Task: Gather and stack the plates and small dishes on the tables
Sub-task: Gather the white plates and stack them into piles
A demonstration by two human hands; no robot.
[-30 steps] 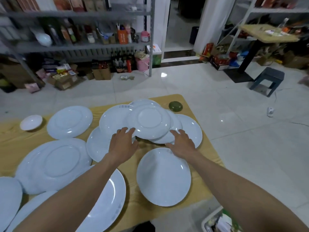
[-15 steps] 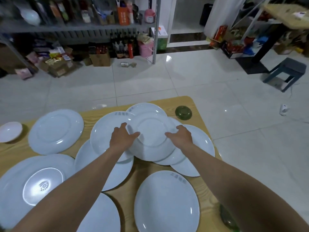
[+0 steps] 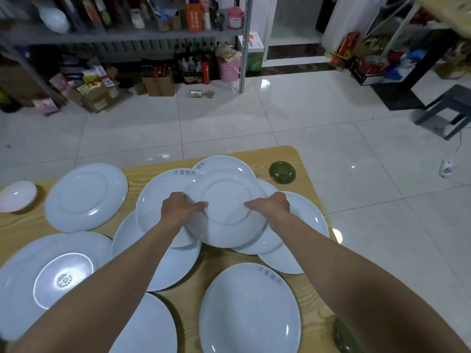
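- Head view: an upturned white plate (image 3: 226, 210) sits at the middle of the far half of the wooden table (image 3: 303, 159), foot ring upward, on top of a loose pile of overlapping plates.
- The left hand (image 3: 178, 207) grips its left edge, thumb laid across the underside. The other fingers are hidden at the rim.
- The right hand (image 3: 271, 205) grips the opposite edge the same way, thumb pointing inward on the plate.
- Under the left side lies a lettered plate (image 3: 155, 200), face up, with grey print on its far rim. It rests on a wider lower plate (image 3: 175, 268).
- A rear plate (image 3: 224, 165) pokes out behind the held one. A right-hand plate (image 3: 309, 220) lies beneath the right wrist.
- Nearer the person, apart from the pile, is a near plate (image 3: 249, 309), face up with print on its rim.
- To the left lie a second upturned plate (image 3: 86, 197), a large stamped plate (image 3: 51, 276) near the left forearm, and a small white dish (image 3: 16, 196) at the table's far-left edge.
- A small green dish (image 3: 282, 172) stands alone near the far-right corner.
- Beyond the table are pale floor tiles, a cluttered metal shelf rack (image 3: 127, 34) and a dark stool (image 3: 451, 108).
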